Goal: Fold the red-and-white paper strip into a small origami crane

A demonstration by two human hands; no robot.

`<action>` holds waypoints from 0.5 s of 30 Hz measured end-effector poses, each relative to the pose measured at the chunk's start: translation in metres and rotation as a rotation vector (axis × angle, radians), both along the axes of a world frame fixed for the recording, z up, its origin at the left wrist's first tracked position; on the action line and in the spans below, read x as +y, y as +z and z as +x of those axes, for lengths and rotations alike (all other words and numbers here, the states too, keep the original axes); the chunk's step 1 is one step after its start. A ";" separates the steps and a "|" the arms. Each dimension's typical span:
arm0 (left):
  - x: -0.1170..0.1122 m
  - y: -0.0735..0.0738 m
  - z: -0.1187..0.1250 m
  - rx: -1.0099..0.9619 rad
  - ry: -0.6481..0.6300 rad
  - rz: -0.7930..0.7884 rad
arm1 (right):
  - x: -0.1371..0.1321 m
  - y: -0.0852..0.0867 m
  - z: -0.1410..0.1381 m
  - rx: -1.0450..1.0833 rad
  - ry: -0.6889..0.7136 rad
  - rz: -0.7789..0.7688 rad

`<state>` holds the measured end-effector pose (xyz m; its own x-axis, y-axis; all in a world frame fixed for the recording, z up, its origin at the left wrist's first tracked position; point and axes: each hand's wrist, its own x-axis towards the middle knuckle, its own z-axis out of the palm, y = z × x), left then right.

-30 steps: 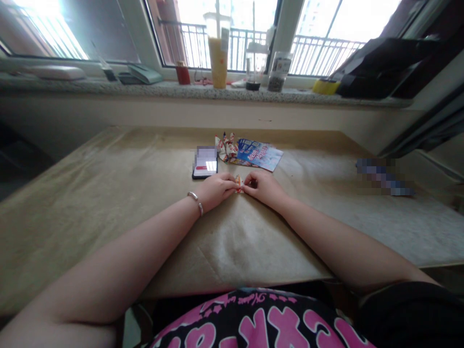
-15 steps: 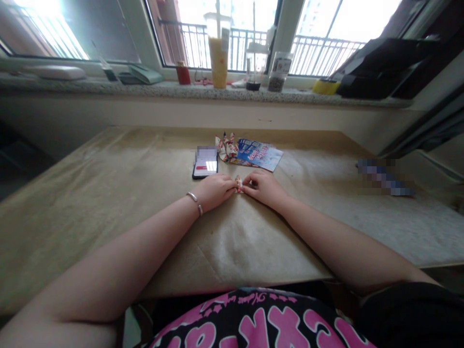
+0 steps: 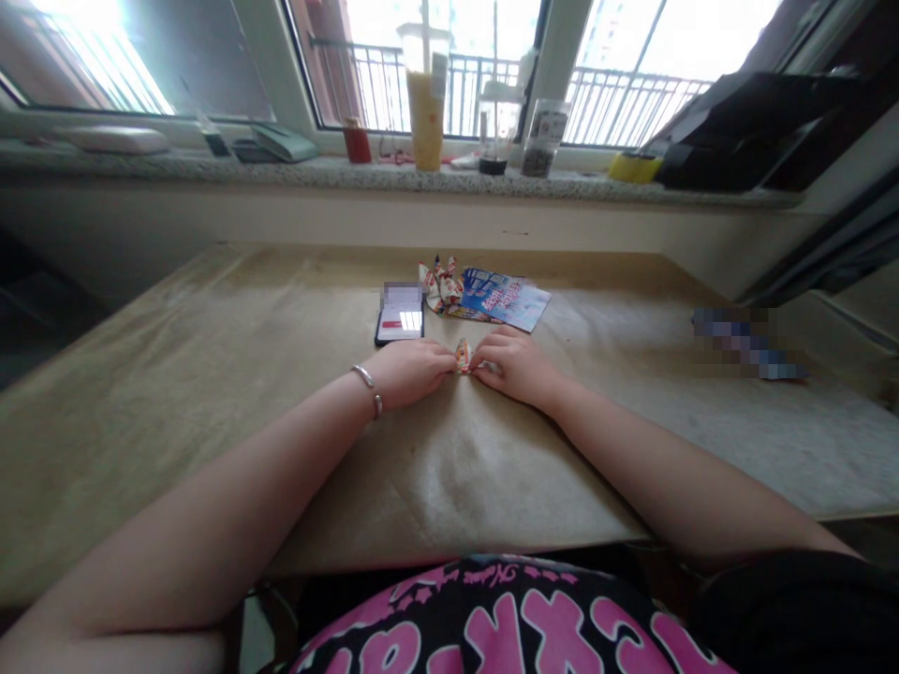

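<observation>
A small red, white and orange candy wrapper [image 3: 463, 356] is pinched between both hands on the paper-covered table [image 3: 211, 374]. My left hand [image 3: 411, 371], with a silver bracelet on its wrist, grips the wrapper's left end with closed fingers. My right hand [image 3: 516, 365] grips the right end, fingers curled. Just beyond the hands lie a phone [image 3: 400, 315], a small heap of similar wrapped candies [image 3: 439, 281] and a blue packet [image 3: 502, 300].
A stone windowsill [image 3: 365, 176] runs along the far wall with a tall orange drink cup [image 3: 425, 105], a red jar [image 3: 357, 142], a glass jar [image 3: 542, 140] and a black bag [image 3: 737, 131]. A blurred object [image 3: 744, 342] lies at the table's right.
Both hands have stayed at the wrapper with only small finger shifts. The left wrist has turned slightly and the bracelet has slid a little toward the hand.
</observation>
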<state>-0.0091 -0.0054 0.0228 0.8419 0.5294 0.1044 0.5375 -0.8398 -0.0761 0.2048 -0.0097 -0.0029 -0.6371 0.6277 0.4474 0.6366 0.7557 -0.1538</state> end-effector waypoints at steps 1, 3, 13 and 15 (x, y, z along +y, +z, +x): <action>0.000 0.000 0.000 0.002 0.001 0.007 | -0.001 0.001 0.000 -0.020 0.002 0.009; -0.001 -0.001 0.000 0.007 0.001 0.019 | -0.003 0.003 -0.001 -0.068 0.009 0.034; -0.004 0.000 0.003 0.011 0.038 0.007 | -0.004 0.004 -0.002 -0.181 0.027 0.073; -0.004 0.000 0.002 -0.022 0.024 -0.016 | -0.004 0.002 -0.003 -0.145 -0.004 0.036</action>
